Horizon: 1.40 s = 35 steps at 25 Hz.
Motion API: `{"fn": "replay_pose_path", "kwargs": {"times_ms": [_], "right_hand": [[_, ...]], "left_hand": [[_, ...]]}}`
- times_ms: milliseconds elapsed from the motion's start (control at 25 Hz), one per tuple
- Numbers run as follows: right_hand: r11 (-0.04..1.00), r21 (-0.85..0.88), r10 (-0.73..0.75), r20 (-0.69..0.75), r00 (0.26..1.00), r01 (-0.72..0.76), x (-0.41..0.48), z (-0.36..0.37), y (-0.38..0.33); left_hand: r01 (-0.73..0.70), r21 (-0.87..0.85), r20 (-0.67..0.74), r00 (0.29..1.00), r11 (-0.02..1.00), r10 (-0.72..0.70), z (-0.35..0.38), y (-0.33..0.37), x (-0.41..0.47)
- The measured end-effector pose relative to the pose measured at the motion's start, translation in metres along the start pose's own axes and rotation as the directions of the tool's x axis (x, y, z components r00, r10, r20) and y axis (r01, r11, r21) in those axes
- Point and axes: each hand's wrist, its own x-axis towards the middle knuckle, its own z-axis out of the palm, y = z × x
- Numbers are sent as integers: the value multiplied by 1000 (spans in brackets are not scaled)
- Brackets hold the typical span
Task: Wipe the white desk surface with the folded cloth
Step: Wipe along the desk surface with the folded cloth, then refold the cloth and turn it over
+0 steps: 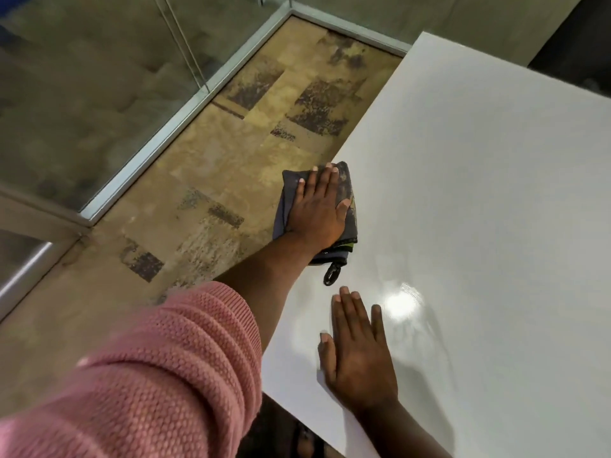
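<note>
The folded cloth point(347, 183), dark grey with a small black clip at its near end, lies at the left edge of the white desk point(479, 193), partly overhanging it. My left hand point(317, 209), on a bare forearm with a pink knitted sleeve pushed up, presses flat on top of the cloth with its fingers spread. My right hand point(358, 355) rests palm down on the bare desk near the front corner, below the cloth, holding nothing.
Left of the desk is a worn, stained brown floor point(215, 166), bordered by a metal-framed glass partition point(158, 137). A bright light reflection point(401, 304) shines on the desk beside my right hand. A dark object point(575, 44) stands past the desk's far right edge.
</note>
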Motion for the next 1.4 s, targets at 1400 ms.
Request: {"fn": "replay_pose_path", "kwargs": {"times_ms": [1400], "right_hand": [[764, 312, 602, -32, 798, -564, 13, -134, -84]], "left_hand": [[-430, -415, 362, 731, 802, 579, -108, -23, -125]]}}
